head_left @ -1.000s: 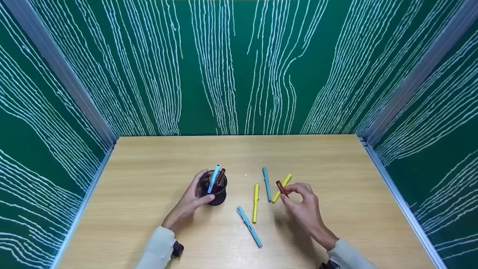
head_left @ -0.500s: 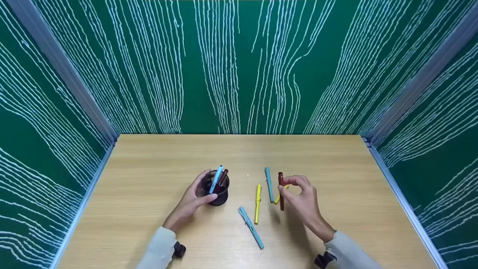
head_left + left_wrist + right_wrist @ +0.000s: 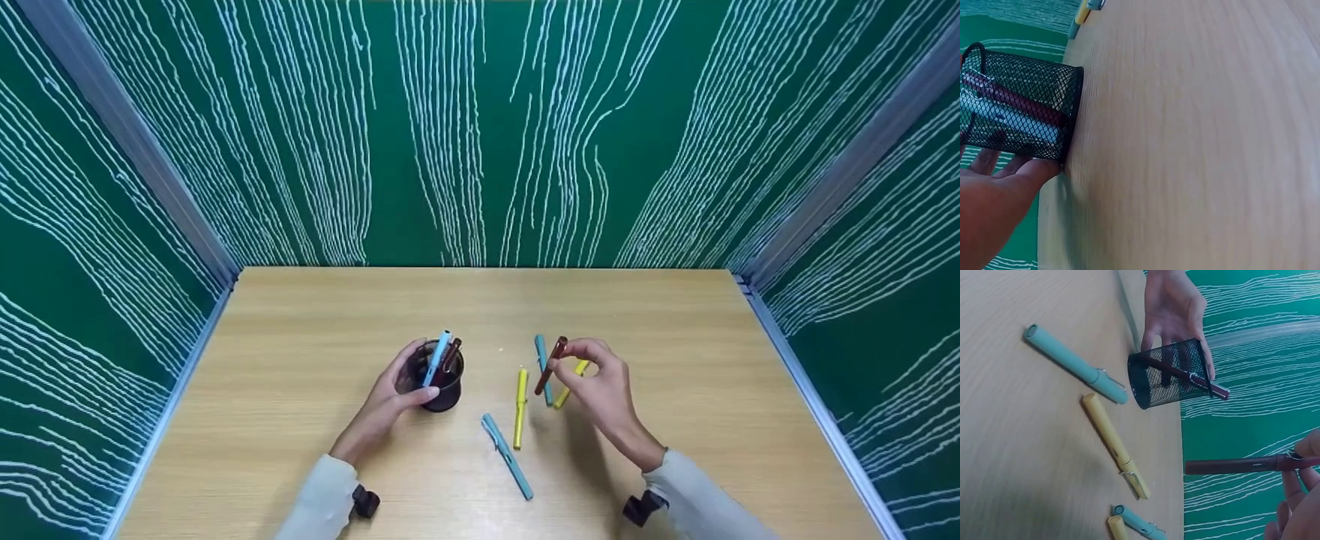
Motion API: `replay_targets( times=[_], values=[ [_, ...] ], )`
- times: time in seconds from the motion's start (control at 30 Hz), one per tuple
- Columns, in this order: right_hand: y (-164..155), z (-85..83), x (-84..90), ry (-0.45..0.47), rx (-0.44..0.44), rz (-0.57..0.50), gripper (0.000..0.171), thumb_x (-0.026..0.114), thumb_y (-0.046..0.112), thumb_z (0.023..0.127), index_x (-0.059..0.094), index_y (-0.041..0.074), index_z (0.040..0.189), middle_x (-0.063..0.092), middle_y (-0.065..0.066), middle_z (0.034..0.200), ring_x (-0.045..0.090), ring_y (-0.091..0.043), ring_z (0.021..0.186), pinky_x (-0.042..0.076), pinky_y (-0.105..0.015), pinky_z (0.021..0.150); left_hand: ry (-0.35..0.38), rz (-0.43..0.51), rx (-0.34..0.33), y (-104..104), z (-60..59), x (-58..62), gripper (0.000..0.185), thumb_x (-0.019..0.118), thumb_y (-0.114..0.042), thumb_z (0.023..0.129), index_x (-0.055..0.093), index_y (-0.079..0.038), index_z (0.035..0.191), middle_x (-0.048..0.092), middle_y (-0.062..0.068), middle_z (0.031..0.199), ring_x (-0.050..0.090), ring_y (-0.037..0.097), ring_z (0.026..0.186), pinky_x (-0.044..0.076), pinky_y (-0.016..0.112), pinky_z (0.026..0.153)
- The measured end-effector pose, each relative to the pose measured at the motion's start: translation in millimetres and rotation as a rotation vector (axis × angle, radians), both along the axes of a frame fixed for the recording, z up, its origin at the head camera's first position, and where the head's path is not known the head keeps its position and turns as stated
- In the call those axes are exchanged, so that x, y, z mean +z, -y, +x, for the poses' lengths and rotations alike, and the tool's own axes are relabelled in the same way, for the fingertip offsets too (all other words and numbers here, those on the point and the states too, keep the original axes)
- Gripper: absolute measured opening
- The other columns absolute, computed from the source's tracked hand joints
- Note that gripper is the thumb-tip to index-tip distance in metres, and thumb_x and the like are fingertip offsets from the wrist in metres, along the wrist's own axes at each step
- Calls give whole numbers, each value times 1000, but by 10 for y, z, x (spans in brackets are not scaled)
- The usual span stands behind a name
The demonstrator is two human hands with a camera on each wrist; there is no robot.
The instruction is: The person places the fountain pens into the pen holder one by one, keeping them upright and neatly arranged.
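Note:
My left hand (image 3: 390, 401) grips a black mesh pen cup (image 3: 442, 399) standing on the table, thumb on its near side. A light blue pen (image 3: 436, 361) and a dark red pen (image 3: 451, 352) lean inside the cup, showing through the mesh (image 3: 1027, 73) in the left wrist view. Right of it, my right hand (image 3: 604, 386) pinches another dark red pen (image 3: 551, 365) between thumb and fingers, raised above the table. That pen is tilted, its lower end towards the cup; in the right wrist view the held pen (image 3: 1230, 465) is apart from the cup (image 3: 1157, 391).
Between the hands, a teal pen (image 3: 508, 457) and a yellow pen (image 3: 520, 412) lie on the wooden table (image 3: 337, 300). Another teal pen (image 3: 548, 394) and another yellow pen (image 3: 562, 396) lie partly hidden behind the right hand and held pen. Green walls with white lines surround the table.
The right hand has shifted slightly left with the dark red pen, which has swung through upright to a slant with its lower end leftward. The left hand keeps its hold on the cup.

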State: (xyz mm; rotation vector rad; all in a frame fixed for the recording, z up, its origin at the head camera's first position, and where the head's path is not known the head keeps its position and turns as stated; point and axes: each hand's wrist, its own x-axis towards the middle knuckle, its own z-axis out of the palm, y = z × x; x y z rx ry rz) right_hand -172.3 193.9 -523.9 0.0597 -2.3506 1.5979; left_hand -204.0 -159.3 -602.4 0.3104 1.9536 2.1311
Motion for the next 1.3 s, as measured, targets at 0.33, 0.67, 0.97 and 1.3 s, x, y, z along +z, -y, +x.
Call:
replay_targets(
  times=[0.33, 0.67, 0.97, 1.3],
  values=[
    [86, -62, 99, 23, 49, -87, 14, 87, 6, 95, 81, 7, 108, 77, -9, 115, 61, -25, 117, 43, -49, 111, 33, 26, 14, -8, 17, -15, 92, 84, -9, 95, 37, -18, 172, 38, 15, 175, 33, 37, 162, 25, 53, 132],
    [185, -143, 135, 4, 59, -123, 13, 88, 4, 93, 81, 8, 103, 79, -8, 107, 66, -30, 110, 44, -48, 109, 70, 72, 2, -27, 40, 5, 92, 82, -9, 97, 32, -18, 174, 34, 11, 178, 30, 32, 164, 26, 52, 132],
    [283, -189, 203, 36, 75, -124, 12, 86, 10, 96, 81, 9, 107, 77, -7, 112, 66, -26, 113, 45, -48, 109, 87, 87, 20, -56, 31, 23, 94, 82, -7, 95, 31, -16, 174, 34, 12, 177, 31, 33, 164, 28, 51, 131],
    [411, -248, 235, 18, 132, -156, 11, 86, 12, 96, 80, 10, 105, 77, -6, 107, 68, -27, 108, 46, -50, 107, 81, 96, 27, -73, 24, 34, 93, 82, -4, 94, 35, -16, 173, 33, 13, 178, 28, 34, 165, 25, 51, 133]
  ],
)
